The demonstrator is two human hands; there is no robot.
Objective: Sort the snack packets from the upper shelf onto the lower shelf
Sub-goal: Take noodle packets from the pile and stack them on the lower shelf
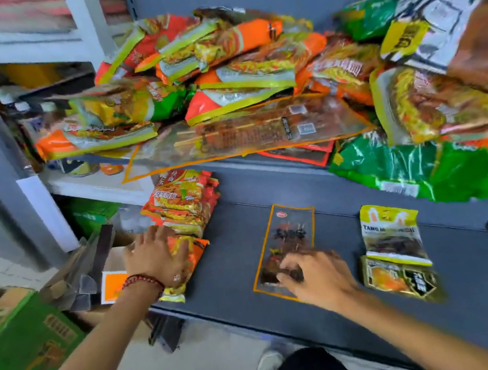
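Note:
A loose heap of orange, green and yellow snack packets (pixel 230 68) covers the upper shelf. On the dark lower shelf (pixel 461 272) stands a stack of orange packets (pixel 183 201) at the left. My left hand (pixel 155 256) lies flat on the nearest orange packet (pixel 194 253) of that stack, fingers spread. A clear orange-edged packet (pixel 288 232) lies in the middle, and my right hand (pixel 314 276) rests on its near end with fingers curled. To the right lie a yellow-topped packet (pixel 390 232) and a gold packet (pixel 401 281).
A large clear skewer packet (pixel 247 133) overhangs the upper shelf's front edge. Green packets (pixel 409 165) sag down at the right. A green cardboard box (pixel 27 340) and open cartons stand on the floor at the left. White shelving (pixel 98 182) lies beyond.

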